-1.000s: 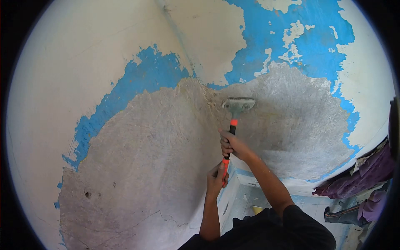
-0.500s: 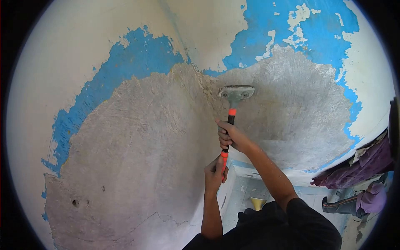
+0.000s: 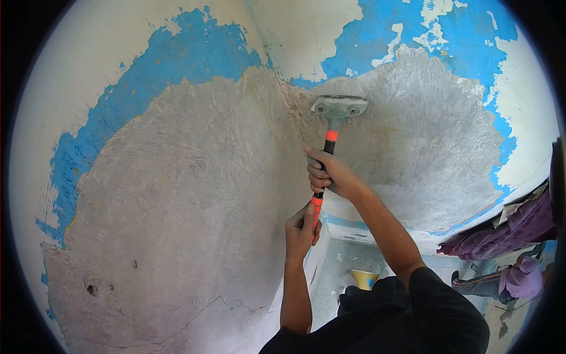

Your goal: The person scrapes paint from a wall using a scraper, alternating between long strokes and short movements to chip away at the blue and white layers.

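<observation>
A long-handled wall scraper (image 3: 339, 109) with a wide grey head and a black and orange handle is held up against the wall. Its blade edge lies on the bare grey plaster (image 3: 413, 147), just right of the inner corner. My right hand (image 3: 330, 172) wraps round the black middle of the handle, below the orange collar. Lower down, my left hand (image 3: 302, 230) grips the orange end of the handle. Blue paint (image 3: 194, 56) and cream paint (image 3: 295, 35) with ragged edges border the scraped plaster on both walls.
A yellow bucket-like container (image 3: 364, 278) stands on the floor (image 3: 339, 265) below. At the right, purple cloth (image 3: 501, 230) hangs by the wall, and another person (image 3: 522, 277) in a purple top is beyond it. The left wall has small holes (image 3: 91, 289) and a crack.
The view has tilted down, so the walls sit lower relative to before only by shifting upward in frame. Both hands keep their grip, and the scraper stays near the corner.
</observation>
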Demonstrator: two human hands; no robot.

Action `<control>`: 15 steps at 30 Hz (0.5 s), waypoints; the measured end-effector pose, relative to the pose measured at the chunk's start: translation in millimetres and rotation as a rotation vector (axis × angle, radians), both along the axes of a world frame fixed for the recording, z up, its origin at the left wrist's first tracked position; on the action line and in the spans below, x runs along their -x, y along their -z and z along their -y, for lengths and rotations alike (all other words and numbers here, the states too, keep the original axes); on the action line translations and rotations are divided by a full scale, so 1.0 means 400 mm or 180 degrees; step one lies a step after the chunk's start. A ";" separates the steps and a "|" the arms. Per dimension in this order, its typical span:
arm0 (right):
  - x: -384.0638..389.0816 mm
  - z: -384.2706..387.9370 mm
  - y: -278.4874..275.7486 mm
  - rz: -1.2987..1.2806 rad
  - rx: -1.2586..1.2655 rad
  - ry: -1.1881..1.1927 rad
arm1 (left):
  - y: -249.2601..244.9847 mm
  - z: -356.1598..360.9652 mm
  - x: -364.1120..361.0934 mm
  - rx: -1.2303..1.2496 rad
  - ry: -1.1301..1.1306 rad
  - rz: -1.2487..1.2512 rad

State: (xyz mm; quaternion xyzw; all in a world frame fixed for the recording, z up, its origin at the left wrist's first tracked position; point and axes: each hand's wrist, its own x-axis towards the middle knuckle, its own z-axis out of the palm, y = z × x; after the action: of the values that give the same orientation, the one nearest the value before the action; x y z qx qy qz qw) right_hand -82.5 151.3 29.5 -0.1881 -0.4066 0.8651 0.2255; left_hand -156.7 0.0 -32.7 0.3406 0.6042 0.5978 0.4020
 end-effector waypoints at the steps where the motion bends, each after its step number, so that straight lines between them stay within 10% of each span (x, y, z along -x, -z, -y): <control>1: -0.002 -0.004 -0.009 -0.0028 -0.0004 0.0001 | -0.003 -0.006 0.004 -0.0053 0.0038 -0.0077; 15: -0.009 -0.015 -0.032 -0.0184 -0.0024 0.0091 | -0.021 -0.033 0.016 -0.0214 0.0090 -0.0189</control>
State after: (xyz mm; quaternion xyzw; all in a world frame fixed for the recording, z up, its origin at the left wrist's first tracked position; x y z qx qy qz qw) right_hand -79.0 157.2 42.3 -0.1679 -0.4004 0.8654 0.2502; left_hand -163.1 13.1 -24.4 0.3799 0.5906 0.6016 0.3806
